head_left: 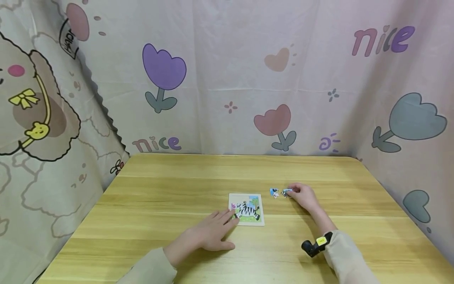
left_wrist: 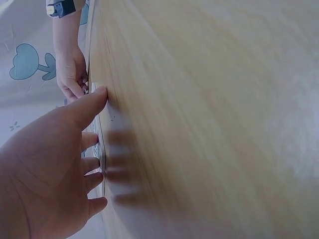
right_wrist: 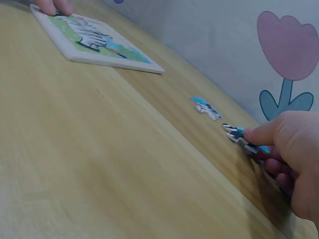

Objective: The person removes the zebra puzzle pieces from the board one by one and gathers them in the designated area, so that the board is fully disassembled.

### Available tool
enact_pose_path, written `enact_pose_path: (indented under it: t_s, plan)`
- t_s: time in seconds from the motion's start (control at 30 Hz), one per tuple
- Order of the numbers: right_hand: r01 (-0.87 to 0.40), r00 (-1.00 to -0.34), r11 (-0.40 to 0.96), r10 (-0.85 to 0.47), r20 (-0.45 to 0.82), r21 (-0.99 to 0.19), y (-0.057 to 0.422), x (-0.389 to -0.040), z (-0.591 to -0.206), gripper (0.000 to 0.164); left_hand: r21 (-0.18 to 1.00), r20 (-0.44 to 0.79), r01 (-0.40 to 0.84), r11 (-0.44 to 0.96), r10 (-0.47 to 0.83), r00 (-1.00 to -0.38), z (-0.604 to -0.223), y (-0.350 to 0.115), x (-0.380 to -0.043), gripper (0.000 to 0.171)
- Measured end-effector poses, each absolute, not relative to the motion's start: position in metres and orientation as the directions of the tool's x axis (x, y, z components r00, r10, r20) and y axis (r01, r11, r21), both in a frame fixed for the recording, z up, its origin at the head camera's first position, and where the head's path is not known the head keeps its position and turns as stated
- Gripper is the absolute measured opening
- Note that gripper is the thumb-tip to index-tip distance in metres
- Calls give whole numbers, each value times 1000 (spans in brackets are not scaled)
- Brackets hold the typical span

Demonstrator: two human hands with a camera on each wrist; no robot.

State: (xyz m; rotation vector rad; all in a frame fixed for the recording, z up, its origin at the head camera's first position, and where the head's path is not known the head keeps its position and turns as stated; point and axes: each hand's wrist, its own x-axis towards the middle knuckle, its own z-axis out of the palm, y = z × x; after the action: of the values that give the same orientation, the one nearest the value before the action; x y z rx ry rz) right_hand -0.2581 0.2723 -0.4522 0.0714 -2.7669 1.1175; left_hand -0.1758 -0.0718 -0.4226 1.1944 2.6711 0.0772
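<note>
A square zebra jigsaw puzzle in a white frame (head_left: 261, 221) lies on the table. Part of its upper left is bare of picture. My left hand (head_left: 214, 230), fingers spread and fairly straight, rests its fingertips on the frame's lower left side. To the right of the puzzle, my right hand (head_left: 303, 196) pinches a puzzle piece (right_wrist: 233, 132) between thumb and fingers, low over the wood. Black-and-white stripes and some blue show on this piece; the fingers hide the rest. A second loose puzzle piece (right_wrist: 206, 108), blue and white, lies between the puzzle and the right hand.
The wooden table (head_left: 159, 189) reaches back to a printed curtain (head_left: 220, 71) with flowers and hearts. Another curtain hangs along the left side. A black device with a yellow label (head_left: 317, 244) is strapped to my right wrist.
</note>
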Motion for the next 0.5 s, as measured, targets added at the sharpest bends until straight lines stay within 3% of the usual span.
enact_pose_path:
  t_s: [0.5]
  plan:
    - [-93,-982,782,31,187,-617,267,-260,-453,24,117,-171,734,669,742,-649,-424,-72,-176,74]
